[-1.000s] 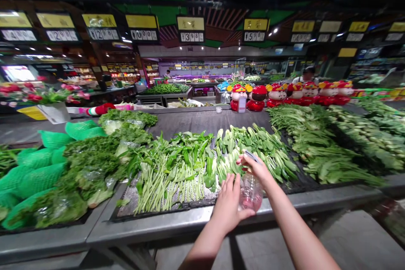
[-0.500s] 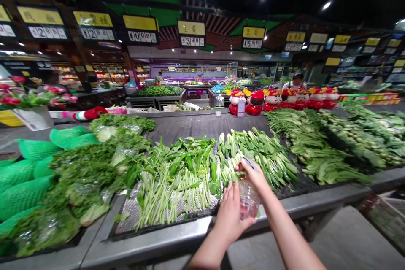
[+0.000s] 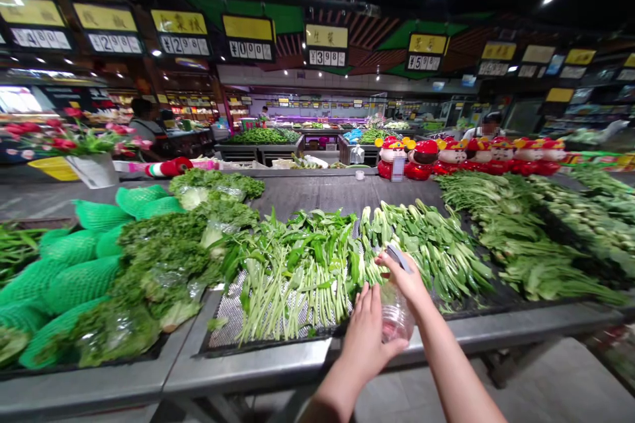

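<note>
In the head view, a clear ribbed bottle [image 3: 397,318] with a pinkish bottom is between my hands, over the counter's front edge. It looks like a spray bottle, with a grey head [image 3: 399,258]. My right hand [image 3: 407,281] is closed around its top, fingers curled under the grey head. Cupping the bottle's left side is my left hand [image 3: 368,330], its thumb across the lower front. Just beyond lie bok choy [image 3: 417,231] and, to the left, long-stemmed leafy greens [image 3: 297,271] on a mesh mat.
Wrapped lettuce [image 3: 159,264] and green netted produce [image 3: 84,284] lie at left. More greens [image 3: 520,244] cover the right. Red figurines [image 3: 424,158], a flower pot [image 3: 94,168] and price signs [image 3: 326,45] stand or hang behind. A metal rail [image 3: 258,363] edges the counter. People stand farther back.
My view has turned slightly left, so the counter appears shifted right. Both hands keep their hold on the bottle.
</note>
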Available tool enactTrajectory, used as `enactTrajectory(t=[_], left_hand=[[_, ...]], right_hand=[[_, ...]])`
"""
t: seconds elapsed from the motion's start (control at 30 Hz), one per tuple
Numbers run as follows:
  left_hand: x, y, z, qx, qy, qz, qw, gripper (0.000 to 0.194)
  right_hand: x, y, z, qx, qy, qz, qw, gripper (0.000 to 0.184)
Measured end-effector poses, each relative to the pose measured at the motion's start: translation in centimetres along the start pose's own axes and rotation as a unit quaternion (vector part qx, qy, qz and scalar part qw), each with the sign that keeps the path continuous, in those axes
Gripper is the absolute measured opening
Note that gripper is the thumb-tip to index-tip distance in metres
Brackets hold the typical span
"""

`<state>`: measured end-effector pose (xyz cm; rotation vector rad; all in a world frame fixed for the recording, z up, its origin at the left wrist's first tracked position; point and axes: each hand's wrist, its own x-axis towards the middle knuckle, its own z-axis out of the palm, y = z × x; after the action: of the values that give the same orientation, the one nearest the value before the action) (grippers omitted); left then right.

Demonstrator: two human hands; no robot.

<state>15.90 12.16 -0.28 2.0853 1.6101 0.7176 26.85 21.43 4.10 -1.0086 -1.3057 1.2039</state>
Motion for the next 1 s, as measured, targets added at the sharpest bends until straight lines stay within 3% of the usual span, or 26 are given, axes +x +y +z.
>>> enactTrajectory(t=[0.23,0.47,0.8,1.0], left_hand=[[-0.5,-0.9,-1.1,0.002,0.004,-0.008,1.0,0.098],[-0.5,-1.9,-1.5,0.005,0.014,0.0,1.0,0.1],[-1.2,-2.5,-2.2,0.014,0.012,0.024,1.0,0.095],[-1.5,-2.2,-2.1,0.006,-0.001,0.025,1.0,0.098]], right_hand=[[0.2,0.8,1.6,-0.104,0.031,-0.075,0.991,0.036],[0.7,0.8,2.3,-0.047,-0.016,-0.01,0.999,0.034],[0.7,1.8,2.8,-0.104,0.013,-0.031,0.994,0.04],[-0.2,1.2,2.6,-0.019,-0.036,0.015,0.999,0.036]])
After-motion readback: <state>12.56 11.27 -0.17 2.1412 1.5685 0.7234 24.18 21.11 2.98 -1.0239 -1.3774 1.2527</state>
